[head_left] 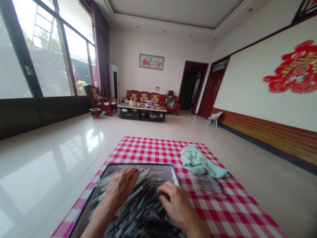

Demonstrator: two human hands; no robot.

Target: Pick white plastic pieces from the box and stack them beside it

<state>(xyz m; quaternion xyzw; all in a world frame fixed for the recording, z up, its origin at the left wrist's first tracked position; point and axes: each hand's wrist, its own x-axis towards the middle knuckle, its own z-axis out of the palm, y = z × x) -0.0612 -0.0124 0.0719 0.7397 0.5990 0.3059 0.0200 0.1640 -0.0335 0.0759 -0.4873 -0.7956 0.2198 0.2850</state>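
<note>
A shallow box (175,175) with a dark blue rim is heaped with pen parts. Clear plastic pen barrels (106,180) lie mostly at its back and left. Thin black pieces (138,208), like pen refills or caps, fill the middle and front. My left hand (121,185) reaches over the barrels at the back, fingers curled and closed; what is in them is hidden. Above the black pieces on the right is my right hand (174,201), thumb and forefinger bent together; anything between them is too small to make out.
A pink-and-white checked tablecloth (237,211) lies under the box. To its right rest a row of clear pens with black ends (209,186) and a crumpled mint-green cloth (198,160). Farther off stand a coffee table (142,107), a red wooden sofa and a small stool (214,118).
</note>
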